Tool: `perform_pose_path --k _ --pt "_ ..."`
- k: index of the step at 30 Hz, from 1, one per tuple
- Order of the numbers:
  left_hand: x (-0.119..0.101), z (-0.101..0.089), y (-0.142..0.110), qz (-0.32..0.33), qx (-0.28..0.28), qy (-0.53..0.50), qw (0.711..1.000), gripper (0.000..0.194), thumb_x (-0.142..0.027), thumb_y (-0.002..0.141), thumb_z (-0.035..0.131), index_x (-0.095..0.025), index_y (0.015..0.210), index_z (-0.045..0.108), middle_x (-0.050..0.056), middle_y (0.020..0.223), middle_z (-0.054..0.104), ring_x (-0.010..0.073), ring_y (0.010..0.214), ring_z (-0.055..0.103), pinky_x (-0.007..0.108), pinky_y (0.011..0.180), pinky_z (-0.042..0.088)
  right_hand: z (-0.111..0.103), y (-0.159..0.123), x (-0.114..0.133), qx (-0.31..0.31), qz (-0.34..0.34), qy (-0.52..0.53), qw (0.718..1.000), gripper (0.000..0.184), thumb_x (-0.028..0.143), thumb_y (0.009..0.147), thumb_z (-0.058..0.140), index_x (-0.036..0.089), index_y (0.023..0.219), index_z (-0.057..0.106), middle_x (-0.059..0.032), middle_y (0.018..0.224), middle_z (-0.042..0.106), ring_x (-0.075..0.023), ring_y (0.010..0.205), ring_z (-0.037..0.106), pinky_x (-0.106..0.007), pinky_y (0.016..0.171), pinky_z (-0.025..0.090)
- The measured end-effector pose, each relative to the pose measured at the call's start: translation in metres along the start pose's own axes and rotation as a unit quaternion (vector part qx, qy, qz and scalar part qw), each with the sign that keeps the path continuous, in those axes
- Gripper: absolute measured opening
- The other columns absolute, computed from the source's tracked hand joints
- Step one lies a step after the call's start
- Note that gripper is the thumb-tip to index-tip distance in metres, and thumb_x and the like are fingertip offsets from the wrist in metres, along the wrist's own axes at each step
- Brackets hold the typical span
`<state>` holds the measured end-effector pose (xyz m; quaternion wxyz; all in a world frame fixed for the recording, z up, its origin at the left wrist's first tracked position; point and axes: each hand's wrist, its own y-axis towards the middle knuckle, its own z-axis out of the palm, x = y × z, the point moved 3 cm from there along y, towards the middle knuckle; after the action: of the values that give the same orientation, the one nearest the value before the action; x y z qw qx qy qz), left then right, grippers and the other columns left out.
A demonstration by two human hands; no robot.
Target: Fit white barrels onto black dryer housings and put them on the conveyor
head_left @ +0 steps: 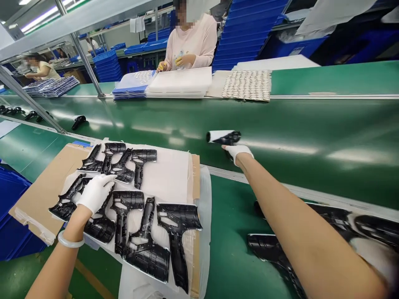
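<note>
My right hand (pixel 238 153), in a white glove, is closed round the handle of a hair dryer body (pixel 222 136) with a white and black barrel, over the green belt. My left hand (pixel 96 192), also gloved, is closed on a black hair dryer shell half (pixel 101 226); its fingers partly hide the piece. Several more black shell halves, such as the one at the right end (pixel 178 232), lie inner side up in two rows on white sheeting (pixel 170 172) over cardboard (pixel 40 187).
The green conveyor belt (pixel 149 116) runs across, with another dryer body (pixel 79 121) on it at left. More black shells (pixel 268 245) lie below my right arm. A co-worker (pixel 191 45) sits opposite behind stacked white sheets (pixel 179 85). A metal post (pixel 82 58) rises at left.
</note>
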<state>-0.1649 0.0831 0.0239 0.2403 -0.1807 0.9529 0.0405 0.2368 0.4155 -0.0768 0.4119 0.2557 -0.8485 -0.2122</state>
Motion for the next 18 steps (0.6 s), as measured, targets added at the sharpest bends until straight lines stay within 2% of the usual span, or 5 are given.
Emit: perform_pose_path --k 5,10,13,15,18 --pt "0.007 0.01 0.023 0.013 0.029 0.088 0.996 0.025 -0.026 0.076 0.058 -0.026 0.089 0.079 0.009 0.085 0.072 0.031 0.096 0.064 0.041 0.093 0.049 -0.011 -0.008 -0.026 -0.038 0.032 -0.015 0.999 0.064 0.073 0.08 0.055 0.03 0.042 0.026 -0.006 0.05 0.051 -0.0223 0.066 0.064 -0.038 0.067 0.053" --pt "0.011 -0.006 0.02 0.01 -0.012 0.078 0.997 0.029 -0.037 0.08 0.052 -0.026 0.088 0.078 0.01 0.089 0.075 0.0321 0.091 0.068 0.043 0.09 0.051 0.001 0.008 0.05 -0.078 0.093 -0.143 0.982 0.051 0.047 0.092 0.052 0.02 0.049 0.05 -0.0113 0.065 0.061 -0.0227 0.08 0.064 -0.038 0.077 0.05" --pt "0.015 -0.026 0.005 -0.01 -0.066 0.045 0.997 0.036 -0.046 0.084 0.05 -0.025 0.098 0.076 0.008 0.096 0.077 0.0301 0.091 0.07 0.043 0.091 0.053 0.038 0.011 0.144 0.108 0.037 -0.186 0.976 0.024 0.026 0.091 0.056 0.008 0.094 0.071 -0.0189 0.097 0.07 -0.0287 0.095 0.065 -0.044 0.083 0.05" --pt "0.019 -0.035 -0.006 -0.051 -0.104 -0.028 0.993 0.039 -0.051 0.085 0.05 -0.023 0.1 0.073 0.007 0.091 0.077 0.0278 0.084 0.072 0.041 0.085 0.057 0.066 -0.002 0.21 0.187 -0.03 -0.151 0.97 0.03 0.029 0.082 0.069 0.016 0.11 0.071 -0.0112 0.097 0.072 -0.0248 0.088 0.067 -0.035 0.076 0.052" --pt "0.026 -0.037 -0.017 -0.121 -0.172 -0.168 0.963 0.038 -0.055 0.081 0.059 -0.02 0.093 0.068 0.003 0.076 0.071 0.0233 0.067 0.069 0.037 0.069 0.059 0.11 -0.039 0.286 0.432 -0.138 -0.094 0.886 0.048 0.042 0.089 0.061 0.023 0.134 0.059 -0.0095 0.092 0.074 -0.0255 0.08 0.069 -0.033 0.065 0.05"
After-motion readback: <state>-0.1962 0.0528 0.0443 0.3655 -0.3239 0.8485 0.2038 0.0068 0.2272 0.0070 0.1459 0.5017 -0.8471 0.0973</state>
